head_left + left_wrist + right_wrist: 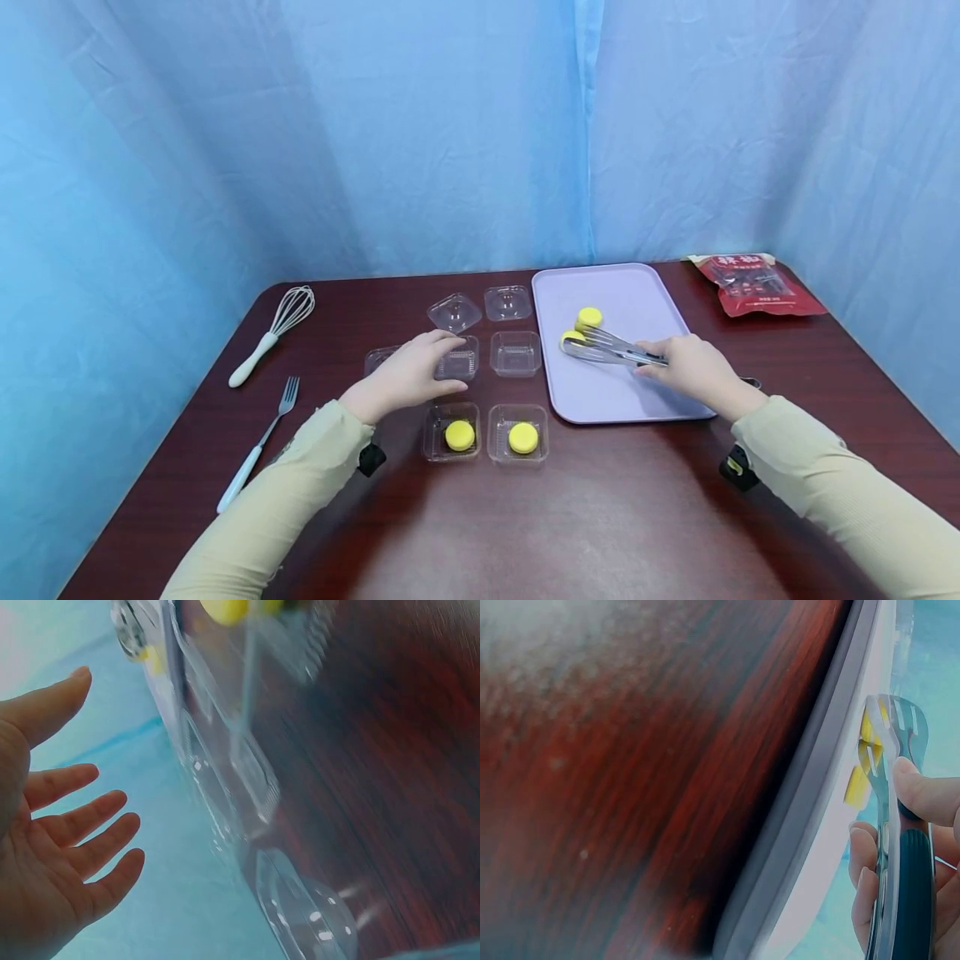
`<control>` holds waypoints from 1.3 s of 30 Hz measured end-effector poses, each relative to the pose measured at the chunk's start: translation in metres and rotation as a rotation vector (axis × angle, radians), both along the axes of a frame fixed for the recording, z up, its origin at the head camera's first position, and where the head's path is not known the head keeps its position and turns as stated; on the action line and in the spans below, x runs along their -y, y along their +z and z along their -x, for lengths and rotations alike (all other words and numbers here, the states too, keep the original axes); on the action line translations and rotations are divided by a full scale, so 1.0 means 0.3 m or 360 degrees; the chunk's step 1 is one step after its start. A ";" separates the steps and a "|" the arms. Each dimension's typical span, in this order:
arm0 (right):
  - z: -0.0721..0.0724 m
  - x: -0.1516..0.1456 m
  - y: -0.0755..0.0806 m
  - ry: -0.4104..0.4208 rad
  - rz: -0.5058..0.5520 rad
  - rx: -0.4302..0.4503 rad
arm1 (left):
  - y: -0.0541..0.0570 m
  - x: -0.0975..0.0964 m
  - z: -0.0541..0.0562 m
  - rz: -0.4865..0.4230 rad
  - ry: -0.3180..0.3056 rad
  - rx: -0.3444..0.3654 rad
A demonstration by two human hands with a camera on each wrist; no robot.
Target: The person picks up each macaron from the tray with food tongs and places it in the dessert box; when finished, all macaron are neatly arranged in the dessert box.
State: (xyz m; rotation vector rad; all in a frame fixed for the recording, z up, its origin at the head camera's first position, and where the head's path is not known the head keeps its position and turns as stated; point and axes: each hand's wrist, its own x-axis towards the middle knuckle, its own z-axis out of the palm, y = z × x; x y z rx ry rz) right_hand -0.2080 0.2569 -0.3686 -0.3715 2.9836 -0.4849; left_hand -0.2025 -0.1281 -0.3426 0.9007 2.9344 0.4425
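Pale cloth sleeves (273, 500), cut off by the picture's edge, lead to both hands. The left hand (408, 373), fingers loosely spread and holding nothing, hides part of the clear, square plastic boxes (516, 356). The right hand (693, 367) grips shiny slotted metal tongs (618, 344), tips at smooth yellow discs (589, 317) on the lilac tray (600, 402); whether they pinch one, I cannot tell.

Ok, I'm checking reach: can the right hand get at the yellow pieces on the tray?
Likely yes: the right hand holds tongs, their tips close by the yellow pieces, and nothing visible on the tray blocks them.
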 end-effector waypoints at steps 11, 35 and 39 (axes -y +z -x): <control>-0.006 0.004 0.007 -0.0002 0.0007 -0.0007 | -0.038 0.036 0.077 0.0063 0.0131 0.0130; -0.011 -0.002 0.003 0.0009 -0.0046 -0.0113 | -0.074 0.029 0.142 0.0193 0.0155 0.0277; -0.014 -0.003 0.006 0.0014 -0.0046 -0.0138 | -0.078 0.027 0.143 0.0214 0.0162 0.0272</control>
